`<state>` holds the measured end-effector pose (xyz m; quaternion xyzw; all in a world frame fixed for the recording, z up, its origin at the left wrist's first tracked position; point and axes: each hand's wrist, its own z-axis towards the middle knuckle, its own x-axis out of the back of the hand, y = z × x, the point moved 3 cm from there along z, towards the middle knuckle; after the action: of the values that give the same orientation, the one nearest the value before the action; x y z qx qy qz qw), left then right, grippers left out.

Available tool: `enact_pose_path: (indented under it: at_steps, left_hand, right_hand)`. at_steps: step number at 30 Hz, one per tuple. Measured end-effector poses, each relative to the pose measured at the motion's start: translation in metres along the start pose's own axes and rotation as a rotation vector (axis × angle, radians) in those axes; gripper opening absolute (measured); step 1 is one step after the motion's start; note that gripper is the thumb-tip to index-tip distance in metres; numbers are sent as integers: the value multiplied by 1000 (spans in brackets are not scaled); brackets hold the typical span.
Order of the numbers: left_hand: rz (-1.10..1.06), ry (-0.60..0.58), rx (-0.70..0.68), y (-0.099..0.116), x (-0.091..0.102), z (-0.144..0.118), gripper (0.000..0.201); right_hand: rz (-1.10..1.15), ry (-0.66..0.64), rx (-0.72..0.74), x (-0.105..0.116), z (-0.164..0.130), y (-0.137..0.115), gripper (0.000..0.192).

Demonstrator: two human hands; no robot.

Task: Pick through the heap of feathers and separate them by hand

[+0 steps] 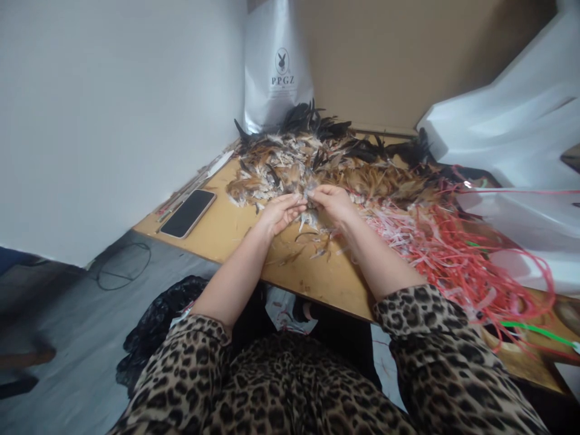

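Note:
A broad pile of brown, black and whitish feathers [380, 178] covers the middle and back of the wooden table [226, 232]. At its near edge my left hand [285, 211] is palm up, thumb and fingers pinched together. Close beside it, my right hand [332, 200] also pinches, its fingertips pointing left. Between the fingertips of both hands is a small greyish feather [308, 192]; its ends are partly hidden by the fingers. A few loose feathers [312, 241] lie on the wood just below my hands.
Right of my hands lies a tangle of red and pink plastic strips [435, 241]. A phone [188, 213] rests at the table's left edge. A white printed bag [276, 72] stands behind the feathers; more white plastic [502, 121] rises at right. A black bag [158, 320] sits on the floor.

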<state>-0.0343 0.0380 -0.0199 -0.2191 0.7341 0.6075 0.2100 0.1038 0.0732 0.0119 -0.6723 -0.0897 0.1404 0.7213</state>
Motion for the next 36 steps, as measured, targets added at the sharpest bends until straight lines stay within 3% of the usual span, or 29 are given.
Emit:
enact_pose_path:
  at_steps: [15, 36]
  left_hand:
    - [144, 14, -33, -1, -6, -3, 7]
    - [431, 14, -171, 0, -10, -5, 13]
  right_hand:
    - [-198, 0, 56, -1, -3, -4, 24]
    - [-216, 12, 7, -1, -7, -8, 25]
